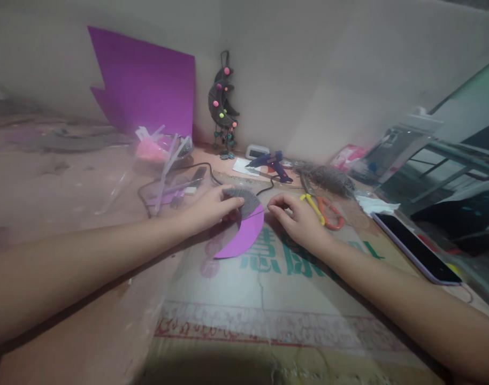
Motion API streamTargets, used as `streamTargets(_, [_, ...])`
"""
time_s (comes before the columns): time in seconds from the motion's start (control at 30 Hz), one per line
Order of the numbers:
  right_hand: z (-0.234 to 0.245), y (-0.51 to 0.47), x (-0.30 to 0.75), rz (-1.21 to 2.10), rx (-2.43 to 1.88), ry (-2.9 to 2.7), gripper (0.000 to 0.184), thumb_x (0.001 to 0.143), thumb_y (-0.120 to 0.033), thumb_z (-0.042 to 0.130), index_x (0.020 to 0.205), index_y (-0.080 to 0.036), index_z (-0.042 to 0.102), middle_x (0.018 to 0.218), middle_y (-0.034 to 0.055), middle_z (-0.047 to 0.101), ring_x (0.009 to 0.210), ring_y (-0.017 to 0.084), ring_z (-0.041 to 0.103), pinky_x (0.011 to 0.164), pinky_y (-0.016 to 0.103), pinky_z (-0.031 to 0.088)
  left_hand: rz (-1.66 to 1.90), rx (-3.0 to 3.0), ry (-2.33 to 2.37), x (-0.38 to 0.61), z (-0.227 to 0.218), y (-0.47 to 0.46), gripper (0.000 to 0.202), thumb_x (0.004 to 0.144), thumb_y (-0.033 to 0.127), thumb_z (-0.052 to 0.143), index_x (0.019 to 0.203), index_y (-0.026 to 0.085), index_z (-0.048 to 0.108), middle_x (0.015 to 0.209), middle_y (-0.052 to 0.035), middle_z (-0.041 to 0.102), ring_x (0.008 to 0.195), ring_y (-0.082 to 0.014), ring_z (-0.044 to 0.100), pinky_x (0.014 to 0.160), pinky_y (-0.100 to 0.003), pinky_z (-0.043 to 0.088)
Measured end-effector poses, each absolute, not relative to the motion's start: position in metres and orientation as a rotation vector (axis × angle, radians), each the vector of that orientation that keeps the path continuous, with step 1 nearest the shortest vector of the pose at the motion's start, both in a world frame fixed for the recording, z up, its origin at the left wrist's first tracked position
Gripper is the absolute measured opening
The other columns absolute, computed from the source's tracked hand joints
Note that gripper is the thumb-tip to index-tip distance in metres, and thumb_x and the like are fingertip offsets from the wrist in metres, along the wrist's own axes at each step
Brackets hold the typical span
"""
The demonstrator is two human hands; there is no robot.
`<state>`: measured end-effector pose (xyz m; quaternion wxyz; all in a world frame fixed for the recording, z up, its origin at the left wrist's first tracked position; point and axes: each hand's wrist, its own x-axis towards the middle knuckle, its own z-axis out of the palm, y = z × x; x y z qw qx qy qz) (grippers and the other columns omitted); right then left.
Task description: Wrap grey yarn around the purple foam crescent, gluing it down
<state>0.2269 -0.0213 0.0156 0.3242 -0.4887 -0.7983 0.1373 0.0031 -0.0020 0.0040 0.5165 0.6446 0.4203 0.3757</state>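
- Centrally, the purple crescent sits between the two hands, above a printed cardboard sheet; its upper part is wound with grey yarn, its lower part bare and unmarked.
- The left hand grips the wound end, thumb on top and the other fingers curled beneath.
- The right hand has thumb and forefinger pinched on a thin strand running from the crescent.
- Large green characters are printed on the cardboard, partly covered by the crescent and right arm; I cannot read them surely.
- A round pinkish mark lies left of them; its lettering is too blurred to read.
- Nearer the front runs a red patterned band.
- Scissors with yellow and orange handles lie just beside the right hand.
- Behind stand a blue glue gun and a small white clock, its display unreadable.
- The phone at right has a dark screen.
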Motion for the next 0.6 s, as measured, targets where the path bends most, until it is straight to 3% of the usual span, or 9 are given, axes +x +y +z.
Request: streamTargets(0.6, [0.0168, -0.0230, 0.2268, 0.358, -1.257, -2.091, 0.009, 0.088, -0.021, 0.051, 0.084, -0.019, 0.058, 0.083, 0.0034, 0.066, 0.079, 0.017, 0.059, 0.074, 0.030, 0.044, 0.740, 1.649, 0.935, 0.0025, 0.0101, -0.0036, 0.014, 0.083, 0.029, 0.055, 0.076, 0.018, 0.053, 0.061, 0.0031, 0.052, 0.050, -0.0088, 0.047, 0.045, -0.021, 0.034])
